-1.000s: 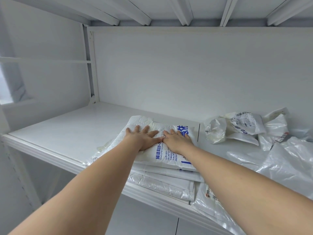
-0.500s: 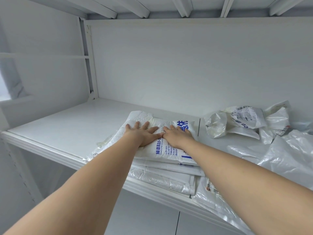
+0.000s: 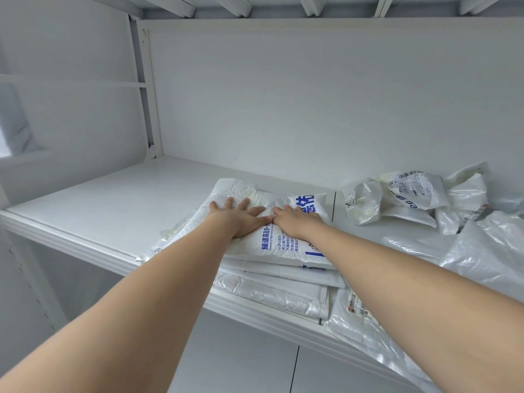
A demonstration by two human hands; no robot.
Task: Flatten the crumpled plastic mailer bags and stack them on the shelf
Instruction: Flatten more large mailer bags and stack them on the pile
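Observation:
A white mailer bag with blue print lies on top of a stack of flattened bags at the front edge of the white shelf. My left hand presses flat on the bag's left half, fingers spread. Right beside it, my right hand presses flat on the bag's middle, its fingers reaching the blue characters. The two hands touch at the thumbs. Crumpled mailer bags sit in a heap at the back right of the shelf.
Loose clear plastic bags cover the shelf's right side and hang over its front edge. A white back wall, a left upright post and an upper shelf's underside enclose the bay.
Both hands have stayed pressed on the top bag, with the fingers sliding slightly. The view has shifted a little downward.

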